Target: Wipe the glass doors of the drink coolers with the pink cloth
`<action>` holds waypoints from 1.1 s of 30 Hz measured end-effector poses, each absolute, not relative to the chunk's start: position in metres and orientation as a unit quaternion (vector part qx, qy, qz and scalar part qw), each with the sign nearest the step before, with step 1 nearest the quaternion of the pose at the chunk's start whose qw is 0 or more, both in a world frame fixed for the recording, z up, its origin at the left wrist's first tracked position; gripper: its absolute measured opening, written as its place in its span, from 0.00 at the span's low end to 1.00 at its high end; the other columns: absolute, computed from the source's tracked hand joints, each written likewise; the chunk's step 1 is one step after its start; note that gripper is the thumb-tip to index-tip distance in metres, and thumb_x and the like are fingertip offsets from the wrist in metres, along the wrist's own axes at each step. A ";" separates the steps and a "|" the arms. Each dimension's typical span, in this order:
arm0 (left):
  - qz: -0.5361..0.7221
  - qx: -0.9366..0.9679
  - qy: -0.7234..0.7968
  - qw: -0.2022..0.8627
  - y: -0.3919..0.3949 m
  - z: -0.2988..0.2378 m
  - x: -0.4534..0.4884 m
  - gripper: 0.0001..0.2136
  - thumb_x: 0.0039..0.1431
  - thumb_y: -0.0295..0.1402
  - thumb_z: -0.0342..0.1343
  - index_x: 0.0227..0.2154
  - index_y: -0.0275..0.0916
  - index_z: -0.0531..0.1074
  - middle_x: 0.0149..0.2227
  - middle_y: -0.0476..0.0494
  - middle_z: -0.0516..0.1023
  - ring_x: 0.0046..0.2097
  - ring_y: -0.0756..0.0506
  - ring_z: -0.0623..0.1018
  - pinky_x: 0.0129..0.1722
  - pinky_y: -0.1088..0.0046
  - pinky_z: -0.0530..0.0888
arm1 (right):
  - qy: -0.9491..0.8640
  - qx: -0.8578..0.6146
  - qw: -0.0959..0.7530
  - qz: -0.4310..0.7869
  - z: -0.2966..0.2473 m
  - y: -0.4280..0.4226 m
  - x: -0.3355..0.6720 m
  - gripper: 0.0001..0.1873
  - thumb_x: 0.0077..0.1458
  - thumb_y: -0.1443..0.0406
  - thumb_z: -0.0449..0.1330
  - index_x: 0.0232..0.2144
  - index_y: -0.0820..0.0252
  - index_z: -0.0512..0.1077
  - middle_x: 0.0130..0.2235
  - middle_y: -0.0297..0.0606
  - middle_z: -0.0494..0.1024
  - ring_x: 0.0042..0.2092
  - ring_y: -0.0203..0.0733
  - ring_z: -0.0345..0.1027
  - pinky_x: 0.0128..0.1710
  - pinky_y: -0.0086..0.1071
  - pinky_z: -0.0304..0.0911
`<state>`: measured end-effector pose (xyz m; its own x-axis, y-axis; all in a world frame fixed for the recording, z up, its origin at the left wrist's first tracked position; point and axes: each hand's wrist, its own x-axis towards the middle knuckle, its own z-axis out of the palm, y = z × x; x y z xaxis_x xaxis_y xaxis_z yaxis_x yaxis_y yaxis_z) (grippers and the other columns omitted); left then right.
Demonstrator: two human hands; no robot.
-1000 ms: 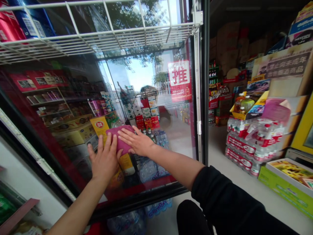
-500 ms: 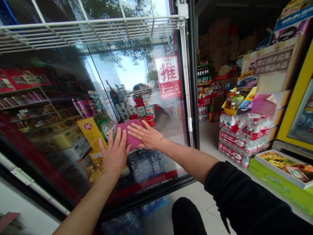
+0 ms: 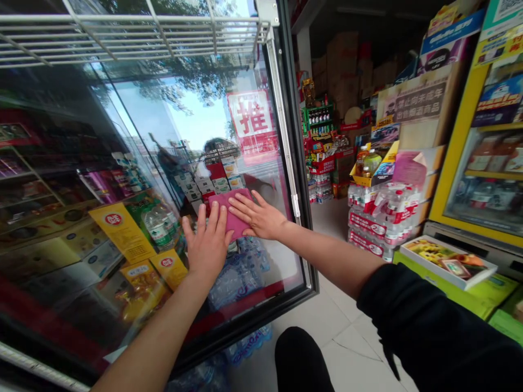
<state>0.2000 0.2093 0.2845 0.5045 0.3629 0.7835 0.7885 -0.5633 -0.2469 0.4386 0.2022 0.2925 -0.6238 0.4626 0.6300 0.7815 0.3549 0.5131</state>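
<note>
Both hands, the left hand [image 3: 206,245] and right hand [image 3: 257,218], press a pink cloth [image 3: 224,197] against the glass door [image 3: 163,120], each grip spread flat and pinching nothing. Hands and cloth sit nearer the door's right edge than a second ago. Palms hide part of the cloth, and reflections blur the goods behind the glass.

A small shop in daylight: a glass door [image 3: 171,136] in a dark frame reflects sky, trees and a street, and a white wire rack [image 3: 134,35] hangs above it. The floor [image 3: 327,310] is pale tile. Packs of bottled water [image 3: 379,218] stand beside a yellow fridge [image 3: 451,163], and cardboard boxes [image 3: 343,60] fill the dim back.
</note>
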 end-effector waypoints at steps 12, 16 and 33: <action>-0.361 -0.838 -0.309 0.269 0.204 0.299 0.267 0.33 0.75 0.38 0.49 0.79 0.39 0.51 0.81 0.38 0.51 0.82 0.29 0.49 0.78 0.30 0.38 | -0.765 -0.434 0.215 -0.424 0.298 0.176 0.492 0.60 0.65 0.56 0.66 0.80 0.67 0.31 0.82 0.53 0.31 0.83 0.64 0.27 0.82 0.67 0.34; -0.352 -0.849 -0.299 0.256 0.201 0.306 0.283 0.33 0.74 0.36 0.49 0.79 0.39 0.51 0.81 0.38 0.51 0.82 0.29 0.50 0.78 0.29 0.38 | -0.755 -0.444 0.226 -0.427 0.296 0.172 0.501 0.61 0.63 0.58 0.68 0.80 0.73 0.34 0.81 0.57 0.26 0.82 0.66 0.22 0.82 0.66 0.35; -0.322 -0.861 -0.273 0.283 0.197 0.320 0.318 0.31 0.73 0.29 0.44 0.78 0.39 0.54 0.81 0.41 0.49 0.82 0.30 0.49 0.78 0.27 0.44 | -0.680 -0.572 0.182 -0.421 0.299 0.149 0.489 0.51 0.63 0.59 0.65 0.74 0.91 0.51 0.78 0.79 0.44 0.81 0.77 0.38 0.81 0.66 0.36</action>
<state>0.3179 0.1969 0.3201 0.6427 0.2886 0.7097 0.6532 -0.6906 -0.3106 0.4888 0.1494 0.2988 -0.2792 0.6251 0.7289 0.9313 -0.0087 0.3643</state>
